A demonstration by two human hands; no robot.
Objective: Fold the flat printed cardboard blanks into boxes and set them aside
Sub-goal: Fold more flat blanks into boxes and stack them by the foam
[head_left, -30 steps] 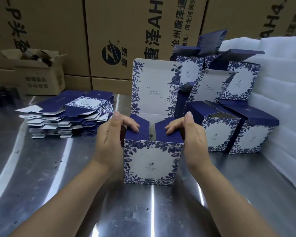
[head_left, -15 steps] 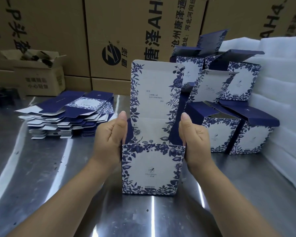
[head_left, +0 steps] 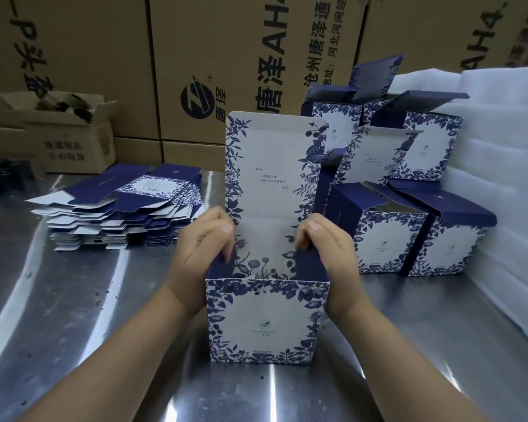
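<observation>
mid-batch, judging by the two piles.

in hand: one box [head_left: 265,324], upright on the desk [head_left: 73,330] near the front edge, printed front panel facing the camera, walls squared up, tall lid [head_left: 272,172] standing straight at the back and not yet closed. left grip [head_left: 201,251] closed on the left side flap [head_left: 218,269], fingers curled over its top edge. right grip [head_left: 326,248] closed the same way on the right side flap [head_left: 308,266]. probably tucking both dark blue flaps inward, though hard to tell from this angle whether inward or outward.

done: a cluster of finished boxes [head_left: 387,239] set aside at the right rear of the desk, two tiers high, lids ajar, backed against white foam sheets [head_left: 500,178] and just beside the raised lid of the box in hand.

left: a thick stack of flat blanks [head_left: 119,208] at the left rear, well apart from the box, in front of brown cartons [head_left: 226,56]. by its thickness, far more still to fold than folded.

for this box: settle the flaps, deal with the lid, then over to the cluster on the right.
</observation>
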